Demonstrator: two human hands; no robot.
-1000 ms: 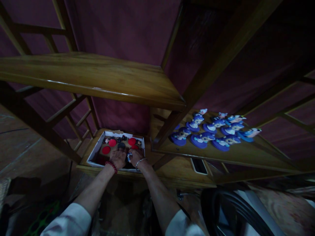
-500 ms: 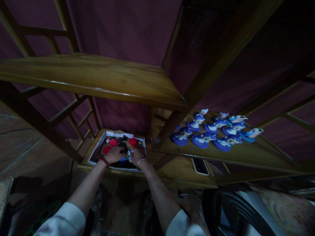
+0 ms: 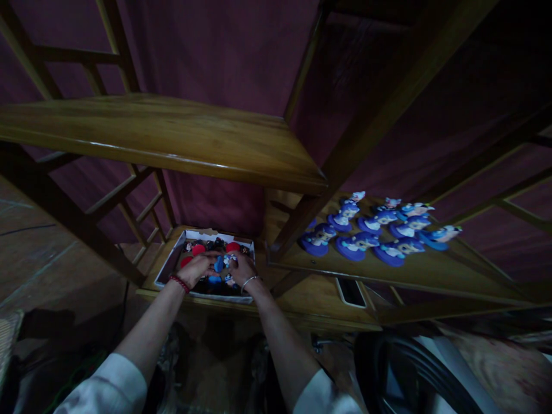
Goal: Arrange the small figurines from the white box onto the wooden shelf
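A small figurine with a round blue base [image 3: 219,264] and a white-and-blue body is between my hands, over a shallow cardboard box [image 3: 161,278]. My left hand [image 3: 199,270], with a red bead bracelet, has its fingers closed at the base. My right hand [image 3: 244,269], with a silver bangle, pinches the white-and-blue body. Other figurines lie in the box, some with red round bases [image 3: 233,246]. Another white-and-blue figurine [image 3: 230,280] lies just below the right fingers. The dim light blurs small details.
Several figurines on purple-blue bases [image 3: 356,246] stand on the wooden shelf [image 3: 448,273] at right. A phone [image 3: 351,291] lies on the lower board. A thick upper shelf [image 3: 172,135] overhangs the box, and a slanted post [image 3: 366,135] rises beside it.
The figurine between my hands has come up and turned, so its blue base now shows. My left fingers have shifted onto the base. The shelf figurines have not moved.
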